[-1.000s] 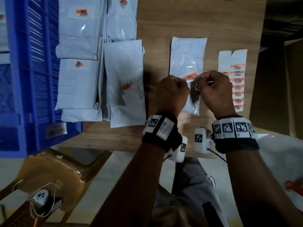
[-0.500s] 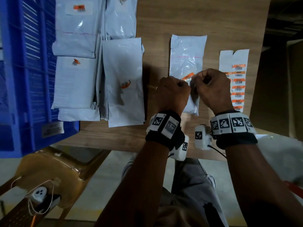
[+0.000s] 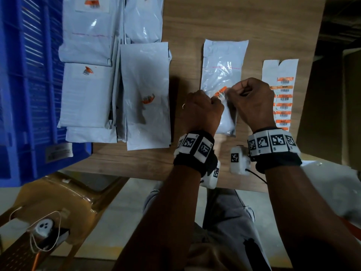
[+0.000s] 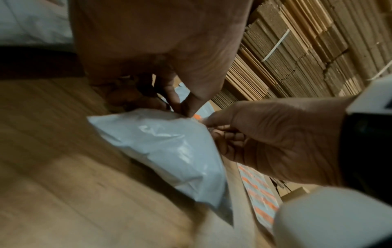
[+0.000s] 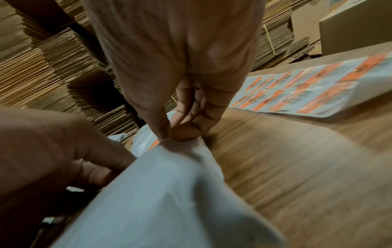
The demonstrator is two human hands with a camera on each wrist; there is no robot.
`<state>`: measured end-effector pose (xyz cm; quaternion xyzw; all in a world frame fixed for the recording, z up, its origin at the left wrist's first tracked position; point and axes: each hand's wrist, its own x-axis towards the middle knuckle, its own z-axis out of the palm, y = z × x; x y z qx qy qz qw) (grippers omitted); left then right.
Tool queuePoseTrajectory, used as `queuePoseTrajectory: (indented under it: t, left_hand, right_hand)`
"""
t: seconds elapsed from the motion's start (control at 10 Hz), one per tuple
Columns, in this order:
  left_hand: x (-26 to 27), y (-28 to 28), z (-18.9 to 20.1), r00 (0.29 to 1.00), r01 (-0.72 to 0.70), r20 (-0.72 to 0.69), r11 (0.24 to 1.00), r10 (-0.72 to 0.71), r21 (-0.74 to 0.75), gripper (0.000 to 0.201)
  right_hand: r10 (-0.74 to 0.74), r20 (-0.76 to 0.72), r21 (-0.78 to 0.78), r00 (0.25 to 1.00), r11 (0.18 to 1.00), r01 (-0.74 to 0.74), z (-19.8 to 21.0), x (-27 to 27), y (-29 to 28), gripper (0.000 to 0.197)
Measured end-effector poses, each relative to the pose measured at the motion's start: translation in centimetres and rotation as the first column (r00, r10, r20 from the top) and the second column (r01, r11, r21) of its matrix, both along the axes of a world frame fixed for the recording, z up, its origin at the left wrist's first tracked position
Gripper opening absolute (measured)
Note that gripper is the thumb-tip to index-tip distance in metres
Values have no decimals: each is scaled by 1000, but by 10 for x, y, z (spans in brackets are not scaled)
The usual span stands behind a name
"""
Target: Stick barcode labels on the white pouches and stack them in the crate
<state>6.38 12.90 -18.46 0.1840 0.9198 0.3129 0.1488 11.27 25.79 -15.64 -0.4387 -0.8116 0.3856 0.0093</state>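
The white pouch [image 3: 222, 75] lies on the worktop [image 3: 195, 26], its middle pinched by the left hand [image 3: 201, 110] and right hand [image 3: 252, 100] at the orange barcode label [image 3: 219, 92]. The film is best held taut while the label is smoothed flat, without creases.

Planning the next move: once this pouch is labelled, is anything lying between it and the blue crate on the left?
Yes. Between the pouch under both hands and the blue crate lie other white pouches, overlapping on the wooden table; it would have to be lifted over them.
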Motion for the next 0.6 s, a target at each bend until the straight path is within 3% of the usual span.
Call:
queuePoseTrajectory:
  t: [0.1, 0.3, 0.6]
  left_hand:
    - [-9, 3, 32, 892, -236, 384, 970, 237, -52, 17]
    - [-10, 5, 17, 881, -283, 393, 959, 264, -10, 27]
    - [-12, 4, 18, 930, -211, 310, 977, 199, 6, 19]
  right_hand:
    - [-14, -18, 0, 1000, 1000, 14, -2, 1, 0, 12]
    - [-21, -33, -11, 999, 1000, 21, 1, 1, 0, 20]
    - [-32, -18, 41, 999, 999, 33, -8, -2, -4, 26]
